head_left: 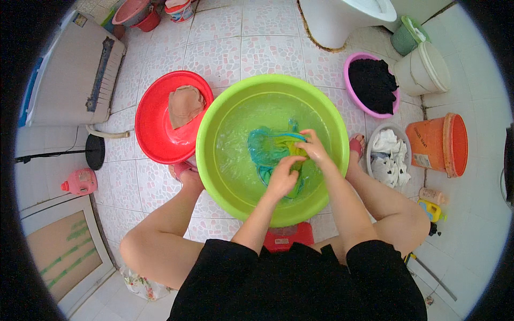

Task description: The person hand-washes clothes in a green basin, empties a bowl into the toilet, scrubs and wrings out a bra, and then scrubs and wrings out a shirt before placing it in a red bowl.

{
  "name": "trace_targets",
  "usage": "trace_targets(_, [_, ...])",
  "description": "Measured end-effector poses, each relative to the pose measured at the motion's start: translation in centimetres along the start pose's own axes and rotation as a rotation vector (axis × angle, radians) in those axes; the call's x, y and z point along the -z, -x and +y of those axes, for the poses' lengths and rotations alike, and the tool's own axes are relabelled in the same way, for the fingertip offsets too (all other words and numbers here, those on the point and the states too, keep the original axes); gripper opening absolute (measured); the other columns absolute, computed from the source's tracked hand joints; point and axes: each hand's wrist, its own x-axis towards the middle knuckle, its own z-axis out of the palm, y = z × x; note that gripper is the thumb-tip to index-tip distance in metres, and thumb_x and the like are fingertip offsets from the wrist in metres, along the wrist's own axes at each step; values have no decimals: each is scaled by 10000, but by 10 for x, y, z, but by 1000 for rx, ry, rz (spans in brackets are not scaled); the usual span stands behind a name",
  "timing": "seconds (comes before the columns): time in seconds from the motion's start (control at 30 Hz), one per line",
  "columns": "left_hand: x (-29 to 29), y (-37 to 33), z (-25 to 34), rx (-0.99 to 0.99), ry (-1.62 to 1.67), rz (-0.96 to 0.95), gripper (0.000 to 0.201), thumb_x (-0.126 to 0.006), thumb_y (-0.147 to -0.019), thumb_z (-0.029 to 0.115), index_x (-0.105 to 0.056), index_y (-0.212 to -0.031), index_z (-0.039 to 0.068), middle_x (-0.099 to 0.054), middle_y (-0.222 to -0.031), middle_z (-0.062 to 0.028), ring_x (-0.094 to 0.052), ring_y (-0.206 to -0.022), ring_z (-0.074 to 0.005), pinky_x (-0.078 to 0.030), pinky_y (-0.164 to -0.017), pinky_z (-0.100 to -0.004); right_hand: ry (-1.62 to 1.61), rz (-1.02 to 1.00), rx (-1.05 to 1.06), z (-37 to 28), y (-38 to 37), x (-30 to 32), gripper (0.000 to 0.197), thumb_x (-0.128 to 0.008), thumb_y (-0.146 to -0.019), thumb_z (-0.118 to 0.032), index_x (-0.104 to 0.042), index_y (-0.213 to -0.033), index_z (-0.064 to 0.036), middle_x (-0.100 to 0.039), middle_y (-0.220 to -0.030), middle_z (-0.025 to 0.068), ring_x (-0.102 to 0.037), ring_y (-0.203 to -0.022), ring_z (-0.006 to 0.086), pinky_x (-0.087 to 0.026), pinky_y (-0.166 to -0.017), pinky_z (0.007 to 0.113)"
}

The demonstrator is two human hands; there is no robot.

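A large lime-green basin (206, 176) of water stands between my legs. In it lies a wet turquoise cloth garment (263, 147) with yellow-green parts, partly under the water. My left hand (284, 177) is at the garment's near side, fingers curled and pinching its fabric. Just beyond and to the right, my right hand (314, 147) grips its blue-edged upper part, the thumb and fingers closed on the cloth. The two hands are close together. My fingers and folds hide part of the garment, so its exact kind cannot be told.
Left of the basin is a red basin (155, 144) holding a beige cloth (185, 106). To the right are a pink basin (352, 91) with black clothes, a grey basin (410, 152) with white clothes, and an orange bucket (436, 144). A white appliance (75, 69) stands far left.
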Motion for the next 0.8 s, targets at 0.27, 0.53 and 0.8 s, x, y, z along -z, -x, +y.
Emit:
trace_targets(0.27, [46, -9, -99, 581, 477, 686, 445, -483, -747, 81, -419, -1182, 144, -385, -1193, -154, -404, -1070, -291, -344, -881, -369, 912, 80, -44, 13, 26, -74, 633, -639, -720, -248, -300, -1228, -80, -447, -1154, 200, -504, -983, 342, -424, -813, 413])
trace_targets(0.53, [47, -26, -89, 799, 583, 608, 677, -508, -747, 363, -220, -1335, 190, -222, -1365, -125, -246, -1225, -302, -236, -973, -454, 813, 485, -100, 59, -12, -18, 551, -607, -700, -126, -389, -1203, -66, -477, -1117, 194, -546, -907, 287, -461, -699, 373])
trace_targets(0.8, [20, -42, -63, 711, 1340, 267, 626, -488, -758, 508, -397, -1229, 105, -445, -1212, -105, -423, -1095, -279, -319, -939, -434, 189, 189, 336, -9, 42, -76, 323, -555, -722, -1, -507, -1036, -57, -524, -1057, 86, -486, -1006, 211, -401, -824, 320])
